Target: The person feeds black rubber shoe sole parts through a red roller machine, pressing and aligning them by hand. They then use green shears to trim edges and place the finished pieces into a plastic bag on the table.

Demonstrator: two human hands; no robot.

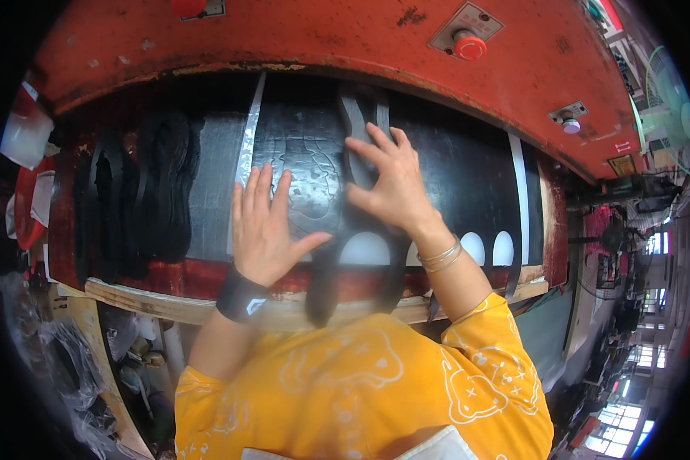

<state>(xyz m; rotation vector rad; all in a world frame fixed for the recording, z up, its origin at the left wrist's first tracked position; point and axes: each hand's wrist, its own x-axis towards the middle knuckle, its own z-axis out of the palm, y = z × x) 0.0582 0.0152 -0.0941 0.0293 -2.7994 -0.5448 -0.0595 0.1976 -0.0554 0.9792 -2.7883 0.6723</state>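
A red machine (pixel 322 42) is fronted by a desk (pixel 199 280) partly covered by a black sheet (pixel 452 176). On it, a black looped strip (pixel 352 115) is partly overlapped by the right hand (pixel 395 184); the left hand (pixel 264 234) is spread farther left. All fingers (pixel 369 151) are extended, released.

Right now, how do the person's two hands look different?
The left hand has a wide black wristband at its wrist; the right hand has thin silvery bangles. The left hand's fingers point mostly straight ahead, while the right hand's spread wider. The right hand is by a dark, grey-edged strip; the left hand is left of it. Both are open, backs up.
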